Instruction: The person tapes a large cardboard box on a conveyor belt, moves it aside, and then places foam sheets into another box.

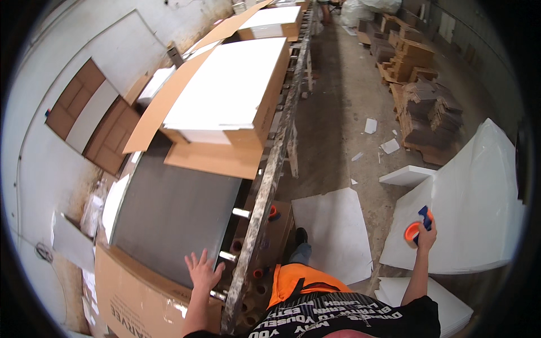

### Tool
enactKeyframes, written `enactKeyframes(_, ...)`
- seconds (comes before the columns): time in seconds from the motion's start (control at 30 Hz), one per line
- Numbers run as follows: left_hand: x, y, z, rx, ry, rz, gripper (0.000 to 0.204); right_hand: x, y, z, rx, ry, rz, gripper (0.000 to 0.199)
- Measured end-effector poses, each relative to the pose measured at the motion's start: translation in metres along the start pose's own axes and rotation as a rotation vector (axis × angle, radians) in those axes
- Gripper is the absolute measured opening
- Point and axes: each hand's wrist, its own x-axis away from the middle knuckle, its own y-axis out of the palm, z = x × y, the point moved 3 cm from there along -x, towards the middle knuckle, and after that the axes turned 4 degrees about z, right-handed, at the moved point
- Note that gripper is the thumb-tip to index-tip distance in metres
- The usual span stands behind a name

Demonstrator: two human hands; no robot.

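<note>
Dark grey panel (174, 203) stretches ahead and leftward from the wide-spread fingers of the left hand (204, 273), the nearer one, contact unclear, while the right hand (427, 239), well apart, grips a blue-and-orange tape dispenser (425, 218).

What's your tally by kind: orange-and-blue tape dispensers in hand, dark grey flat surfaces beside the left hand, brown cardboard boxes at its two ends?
Tape dispenser, in the right hand: 1
Dark grey surface, beside the left hand: 1
Cardboard boxes, near box and far box: 2
Total: 4
</note>
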Motion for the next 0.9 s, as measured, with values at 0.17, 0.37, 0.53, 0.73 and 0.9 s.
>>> enactKeyframes(0.17,-0.209,0.002,0.053,0.219,0.092,0.283,0.052,0.029,0.034,-0.015,0.065,-0.054,-0.166,0.065)
enactKeyframes(0.37,-0.451,-0.011,0.102,0.552,0.004,0.159,0.066,0.036,0.111,-0.098,0.097,-0.121,-0.292,0.069)
enactKeyframes(0.53,-0.551,0.042,0.115,0.021,-0.09,-0.02,0.087,0.004,0.16,-0.155,0.109,-0.213,-0.397,0.074)
enactKeyframes(0.73,-0.516,0.057,0.095,0.075,-0.157,-0.09,0.09,-0.043,0.216,-0.171,0.23,-0.154,-0.506,0.067)
enactKeyframes(0.9,-0.509,0.031,0.108,0.029,-0.217,-0.113,0.086,-0.124,0.296,-0.165,0.175,-0.265,-0.531,0.064)
